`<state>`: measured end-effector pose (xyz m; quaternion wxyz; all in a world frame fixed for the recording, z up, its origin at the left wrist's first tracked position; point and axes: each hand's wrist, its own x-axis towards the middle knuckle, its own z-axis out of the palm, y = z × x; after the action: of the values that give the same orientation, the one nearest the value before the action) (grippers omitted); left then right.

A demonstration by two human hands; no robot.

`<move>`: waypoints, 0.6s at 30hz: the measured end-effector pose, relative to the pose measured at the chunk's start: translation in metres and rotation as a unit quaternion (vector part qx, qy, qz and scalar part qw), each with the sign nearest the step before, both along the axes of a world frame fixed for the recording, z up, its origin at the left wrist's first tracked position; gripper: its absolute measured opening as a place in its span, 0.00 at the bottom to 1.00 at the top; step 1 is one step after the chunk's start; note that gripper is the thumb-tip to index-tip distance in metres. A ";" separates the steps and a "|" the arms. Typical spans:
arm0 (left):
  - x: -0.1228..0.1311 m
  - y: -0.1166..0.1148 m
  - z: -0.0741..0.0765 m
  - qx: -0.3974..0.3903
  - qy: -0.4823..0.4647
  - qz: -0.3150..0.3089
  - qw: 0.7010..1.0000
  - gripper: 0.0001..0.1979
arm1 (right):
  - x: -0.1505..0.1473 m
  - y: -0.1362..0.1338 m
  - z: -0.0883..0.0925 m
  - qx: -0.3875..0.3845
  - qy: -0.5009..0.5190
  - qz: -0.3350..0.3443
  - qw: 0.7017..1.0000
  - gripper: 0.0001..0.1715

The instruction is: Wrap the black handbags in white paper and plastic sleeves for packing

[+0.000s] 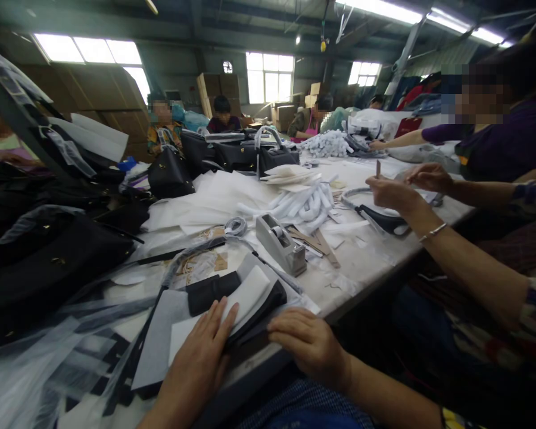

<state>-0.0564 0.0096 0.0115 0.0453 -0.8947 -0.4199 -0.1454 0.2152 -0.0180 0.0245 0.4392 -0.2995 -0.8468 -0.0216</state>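
A black handbag (pixel 277 296) lies on the table in front of me, its plastic-wrapped handle (pixel 178 262) arching away at the far side. On it rest a white padding sheet (pixel 250 298), a pale grey sheet (pixel 156 339) and a small black pouch (pixel 199 296). My left hand (pixel 205 339) lies flat with fingers stretched over the white sheet. At the bag's near right edge, my right hand (pixel 310 345) has its fingers together and bent against the dark material; its thumb is mostly hidden.
A grey tape dispenser (pixel 280 244) stands just beyond the bag. Behind it are white foam tubes (pixel 308 205) and stacked white sheets (pixel 223 193). Black handbags (pixel 53 262) crowd the left. At right, a co-worker's hands (pixel 397 190) hold a small strip above another bag.
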 end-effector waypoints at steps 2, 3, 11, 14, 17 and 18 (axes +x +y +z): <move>0.001 0.001 0.004 -0.016 0.002 0.000 1.000 0.38 | 0.008 0.001 0.003 0.011 -0.021 -0.089 0.996 0.15; 0.002 0.000 0.008 -0.030 0.005 0.005 1.000 0.38 | 0.012 0.003 0.002 0.007 -0.035 -0.128 0.991 0.13; 0.020 -0.012 0.042 -0.157 0.026 0.068 0.985 0.41 | 0.032 0.010 -0.028 0.028 -0.116 -0.165 0.979 0.12; 0.022 -0.014 0.045 -0.152 0.006 0.078 0.985 0.41 | 0.034 0.017 -0.033 0.045 -0.116 -0.154 0.980 0.13; 0.021 -0.016 0.042 -0.140 -0.011 0.074 0.987 0.40 | 0.028 0.021 -0.031 0.047 -0.101 -0.145 0.983 0.11; 0.021 -0.016 0.040 -0.135 -0.014 0.073 0.988 0.39 | 0.025 0.021 -0.031 0.050 -0.090 -0.142 0.984 0.10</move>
<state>-0.0353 -0.0068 0.0517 -0.0711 -0.8572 -0.5008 -0.0964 0.2398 0.0029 -0.0061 0.3677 -0.3912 -0.8297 -0.1527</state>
